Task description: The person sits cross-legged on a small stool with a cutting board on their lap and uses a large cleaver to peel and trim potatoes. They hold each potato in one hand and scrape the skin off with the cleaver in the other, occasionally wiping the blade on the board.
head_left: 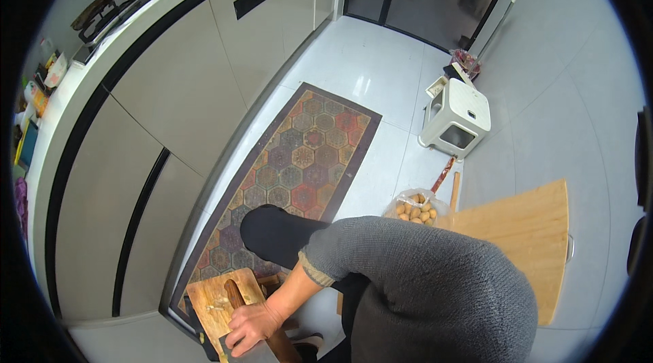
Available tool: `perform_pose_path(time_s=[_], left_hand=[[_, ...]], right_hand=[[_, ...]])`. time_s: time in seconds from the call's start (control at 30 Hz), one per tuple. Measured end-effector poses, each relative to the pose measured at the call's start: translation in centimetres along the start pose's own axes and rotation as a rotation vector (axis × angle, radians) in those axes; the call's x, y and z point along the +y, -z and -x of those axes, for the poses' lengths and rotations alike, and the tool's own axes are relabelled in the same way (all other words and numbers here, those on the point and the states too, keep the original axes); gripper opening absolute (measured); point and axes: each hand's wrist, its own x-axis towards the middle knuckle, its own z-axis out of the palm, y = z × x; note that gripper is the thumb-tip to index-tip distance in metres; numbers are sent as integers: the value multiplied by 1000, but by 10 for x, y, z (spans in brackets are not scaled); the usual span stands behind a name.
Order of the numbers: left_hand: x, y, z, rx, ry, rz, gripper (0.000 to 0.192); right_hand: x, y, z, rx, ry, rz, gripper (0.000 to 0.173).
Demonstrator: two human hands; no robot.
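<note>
My right hand (253, 326) is closed over a cleaver, where its wooden handle (234, 293) meets the grey metal blade (252, 354). The handle sticks out beyond my hand, and the blade runs past the picture's lower edge. Beneath lies a wooden cutting board (247, 280), with small pale food pieces (218, 306) left of the handle. A few yellowish-green bits show by the board's left edge. My left hand is out of view. A grey knitted sleeve covers my right arm, and a dark-clad knee (270, 233) shows above the board.
A hexagon-patterned mat (311, 159) lies along beige cabinets (178, 87). Right of it stand a clear bag of round, brownish-yellow produce (417, 208), a white plastic stool (468, 103) and a wooden board or tabletop (525, 235). A long-handled tool (497, 29) leans near a glass door.
</note>
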Motion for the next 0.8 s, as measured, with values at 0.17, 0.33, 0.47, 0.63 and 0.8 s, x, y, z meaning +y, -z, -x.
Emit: perform_pose_path(time_s=[0.17,0.33,0.47,0.63,0.8], left_hand=[[-1,2,2,0,4,-23,45],[-2,2,3,5,4,-35,44],[13,11,12,19,9,-40,44],[26,49,59,100,8,-24,44],[22,56,84,-2,61,366,44]], right_hand=[[2,-1,-1,28,-27,-46,9],[2,2,-4,12,-21,-20,10],[3,20,-9,-43,-14,52,15],[32,47,3,-176,45,141,31],[60,64,9,-249,-70,187,35]])
